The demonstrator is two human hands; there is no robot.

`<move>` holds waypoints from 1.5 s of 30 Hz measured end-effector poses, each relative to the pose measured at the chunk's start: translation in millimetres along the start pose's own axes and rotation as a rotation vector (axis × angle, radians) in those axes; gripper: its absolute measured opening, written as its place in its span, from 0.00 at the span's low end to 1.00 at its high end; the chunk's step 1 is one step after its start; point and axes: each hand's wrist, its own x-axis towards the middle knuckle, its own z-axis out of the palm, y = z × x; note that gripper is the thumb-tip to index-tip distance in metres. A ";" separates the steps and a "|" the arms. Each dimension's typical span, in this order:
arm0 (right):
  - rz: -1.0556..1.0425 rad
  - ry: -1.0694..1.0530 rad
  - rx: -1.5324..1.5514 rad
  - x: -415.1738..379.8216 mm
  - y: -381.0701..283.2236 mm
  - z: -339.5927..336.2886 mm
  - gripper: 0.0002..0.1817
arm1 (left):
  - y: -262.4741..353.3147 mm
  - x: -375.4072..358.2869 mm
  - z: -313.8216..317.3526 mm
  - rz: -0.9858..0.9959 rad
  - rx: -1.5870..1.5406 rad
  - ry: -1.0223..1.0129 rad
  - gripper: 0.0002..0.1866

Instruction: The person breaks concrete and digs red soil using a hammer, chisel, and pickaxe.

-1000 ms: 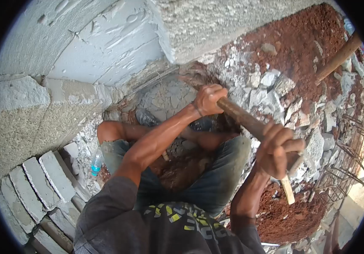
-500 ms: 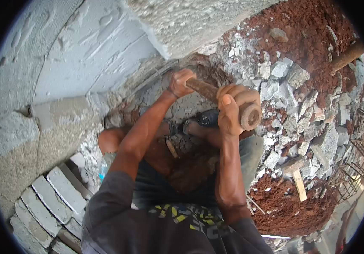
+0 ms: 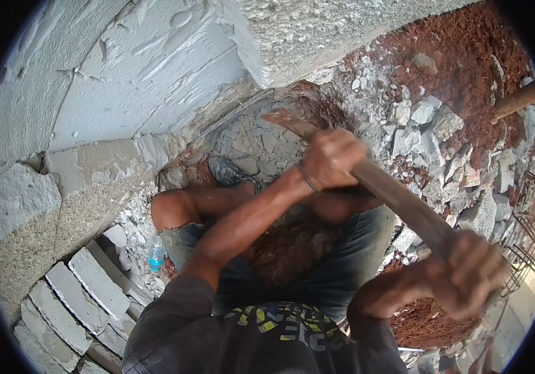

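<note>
Brown bar: one, slanted across the knees, its tapered tip over the hollow; contact of the tip with anything cannot be told. Left hand closed around the bar nearer the tip; right hand blurred, wrapped about the opposite end.

Findings by size:
- Pale wall: one, left of an overhanging rough concrete mass.
- Reddish soil: two exposed areas, upper and lower right.
- Broken rubble: beside the hollow, pieces too many to count.
- Stacked blocks: at least five, lower left; full count obscured.
- Wire cage: one, right edge.
- Second pole: one, partly in view.
- Shoe: one discernible.
- Bottle: one, near the blocks.

Progress, judged: partway. Grey material on the hollow's floor is cracked into fragments, and rubble lies outside; the fragments within are not lifted out. Depth outstanding cannot be determined.
</note>
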 end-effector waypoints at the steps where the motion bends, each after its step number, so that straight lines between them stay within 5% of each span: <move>1: -0.005 0.001 0.002 -30.3 -17.4 -42.7 0.08 | -56.1 -24.6 -7.6 0.016 0.042 -0.003 0.16; 3: 0.179 0.131 -0.435 -16.4 210.5 32.2 0.09 | -145.4 -105.5 -35.2 -0.470 0.120 -0.292 0.12; 4: 0.253 0.201 -0.664 -35.3 214.6 5.8 0.10 | -163.9 -110.0 -38.9 -0.581 0.159 -0.336 0.11; 5: 0.188 0.186 -0.517 -19.4 225.1 -1.7 0.11 | -189.1 -82.0 -38.7 -0.518 0.194 -0.307 0.11; 8: 0.185 0.199 -0.465 -53.8 187.0 -7.4 0.11 | -136.7 -112.0 -29.0 -0.433 0.068 -0.223 0.12; 16: -0.008 0.184 -0.261 -20.4 -13.0 -0.2 0.12 | 15.9 -20.0 21.3 -0.077 -0.013 -0.115 0.13; 19: -0.003 0.131 -0.172 -17.8 -4.1 -1.7 0.12 | 4.9 -17.8 17.2 -0.034 0.004 -0.081 0.13; 22: -0.008 0.191 -0.173 -41.4 143.0 -3.5 0.11 | -118.3 -76.1 -21.9 -0.070 0.065 -0.265 0.13; 24: 0.021 0.240 -0.205 -52.6 170.1 -6.2 0.08 | -161.1 -64.2 -17.9 -0.054 0.054 -0.327 0.13; 27: 0.173 0.228 -0.434 -48.8 140.4 4.0 0.10 | -117.6 -72.8 -28.6 -0.193 0.063 -0.257 0.12; 31: 0.000 -0.120 -0.079 -28.2 51.2 -17.7 0.06 | -32.8 -40.6 -3.9 -0.081 -0.016 -0.203 0.12; 32: 0.034 0.116 -0.248 -20.7 15.3 11.3 0.09 | -14.6 -35.0 5.6 -0.050 -0.042 -0.232 0.13; 36: -0.019 0.139 -0.214 -12.7 -48.9 7.6 0.14 | 45.4 3.5 14.6 0.027 -0.033 -0.134 0.15; 38: -0.017 0.160 -0.158 -21.0 -22.1 0.2 0.15 | 9.6 -12.2 8.3 0.057 -0.040 -0.176 0.13; 39: -0.026 0.595 0.121 -56.1 40.0 -3.5 0.15 | -44.5 -39.2 2.8 0.044 -0.007 -0.213 0.13; 41: -0.052 0.330 -0.157 -68.3 185.9 1.5 0.11 | -146.5 -94.4 -28.1 -0.100 -0.081 -0.371 0.13; 43: 0.027 0.267 -0.277 -47.0 189.3 -10.6 0.11 | -152.9 -93.0 -21.6 -0.183 0.065 -0.191 0.12; 45: 0.119 0.245 -0.377 -60.3 156.1 -5.8 0.11 | -122.4 -111.5 -26.2 -0.240 0.067 -0.281 0.12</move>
